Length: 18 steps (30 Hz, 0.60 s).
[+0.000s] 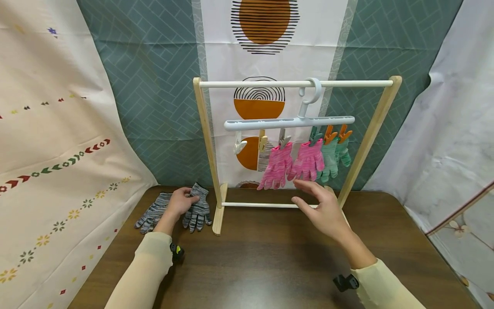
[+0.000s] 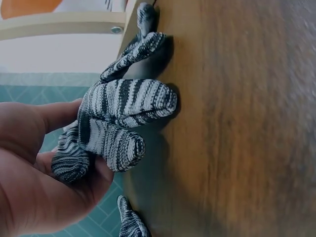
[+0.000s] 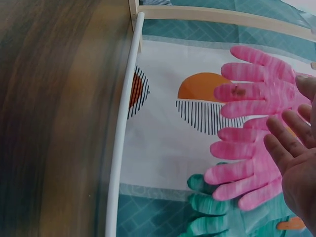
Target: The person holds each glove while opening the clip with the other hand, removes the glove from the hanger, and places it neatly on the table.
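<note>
My left hand point(image 1: 180, 202) pinches a grey-and-black knitted glove point(image 1: 199, 210) at its upper part, beside the rack's left foot. In the left wrist view the glove's fingers point(image 2: 133, 98) point towards the tabletop. A matching grey glove point(image 1: 153, 212) lies to the left, partly behind that hand. My right hand point(image 1: 322, 210) is raised with fingers extended, holding nothing, just below and in front of the hanging gloves. Two pink gloves point(image 1: 278, 165) and two green gloves point(image 1: 329, 159) hang by clips from a pale blue hanger point(image 1: 270, 124).
The hanger hooks over the top white bar point(image 1: 251, 84) of a wooden rack point(image 1: 372, 137). A white clip point(image 1: 239, 145) and a beige clip point(image 1: 263, 141) hang without gloves at its left. A lower bar point(image 1: 258, 205) spans the rack above the brown table point(image 1: 247, 266). Patterned cloths surround it.
</note>
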Tool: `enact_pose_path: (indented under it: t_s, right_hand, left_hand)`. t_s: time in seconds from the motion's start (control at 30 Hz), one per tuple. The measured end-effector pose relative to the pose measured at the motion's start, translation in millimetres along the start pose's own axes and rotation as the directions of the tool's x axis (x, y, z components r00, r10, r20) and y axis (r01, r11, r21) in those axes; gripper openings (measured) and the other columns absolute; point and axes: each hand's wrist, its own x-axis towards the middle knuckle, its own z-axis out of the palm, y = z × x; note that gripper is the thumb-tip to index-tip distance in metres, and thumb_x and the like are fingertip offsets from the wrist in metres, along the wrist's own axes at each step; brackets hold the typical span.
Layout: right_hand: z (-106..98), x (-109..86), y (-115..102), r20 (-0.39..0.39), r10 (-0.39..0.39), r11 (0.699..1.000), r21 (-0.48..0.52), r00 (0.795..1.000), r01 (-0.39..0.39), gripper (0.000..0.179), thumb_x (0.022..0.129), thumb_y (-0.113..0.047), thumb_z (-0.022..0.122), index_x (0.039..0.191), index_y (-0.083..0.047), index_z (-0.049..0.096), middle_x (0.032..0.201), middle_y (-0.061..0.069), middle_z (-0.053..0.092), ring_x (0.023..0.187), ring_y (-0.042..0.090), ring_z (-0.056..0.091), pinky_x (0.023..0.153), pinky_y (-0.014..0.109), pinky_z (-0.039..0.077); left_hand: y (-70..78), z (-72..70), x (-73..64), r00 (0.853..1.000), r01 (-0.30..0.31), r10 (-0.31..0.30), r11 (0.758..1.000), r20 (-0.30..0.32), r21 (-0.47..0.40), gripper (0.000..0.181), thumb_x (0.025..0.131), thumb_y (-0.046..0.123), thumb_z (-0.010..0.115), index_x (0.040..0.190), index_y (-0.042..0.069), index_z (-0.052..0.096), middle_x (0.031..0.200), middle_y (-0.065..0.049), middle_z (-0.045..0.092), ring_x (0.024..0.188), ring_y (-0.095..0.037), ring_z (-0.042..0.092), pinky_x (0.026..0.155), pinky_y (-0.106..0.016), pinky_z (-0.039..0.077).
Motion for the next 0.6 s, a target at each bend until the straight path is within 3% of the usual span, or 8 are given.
enact_pose_path:
  t_s: [0.13,0.4,0.6]
  right_hand:
    - [-1,-2.5,1,-0.012,0.014,1.000,-0.018,1.000,-0.014,0.051,0.090,-0.010,0.087,0.137,-0.009,0.070,0.132,0.001,0.073,0.118,0.024,0.068,0.103,0.034,0.043]
    - [-2,-6.2,7,-0.020,0.006,1.000,-0.020,1.000,-0.007,0.050,0.089,-0.005,0.087,0.136,-0.006,0.070,0.128,0.007,0.073,0.116,0.024,0.063,0.101,0.018,0.045]
    - [-2,-7.7,7,-0.032,0.003,0.999,-0.034,0.999,-0.004,0.051,0.087,-0.005,0.088,0.135,-0.007,0.071,0.126,0.005,0.074,0.115,0.025,0.065,0.103,0.017,0.043]
  left_hand:
    - [-0.7,1.3,-1.9,1.000,-0.005,0.006,0.999,-0.006,0.051,0.056,0.106,0.016,0.066,0.152,-0.009,0.045,0.149,-0.037,0.045,0.137,-0.054,0.045,0.106,-0.064,0.044]
    - [-0.5,6.2,-3.2,0.999,-0.040,0.046,0.984,-0.029,0.175,0.058,0.102,0.011,0.070,0.150,-0.011,0.046,0.140,-0.038,0.052,0.125,-0.053,0.054,0.098,-0.062,0.049]
    - [-2.4,12.3,-7.1,0.997,-0.030,0.049,0.957,-0.057,0.289,0.067,0.098,0.012,0.076,0.152,-0.010,0.042,0.142,-0.037,0.055,0.121,-0.053,0.059,0.096,-0.062,0.050]
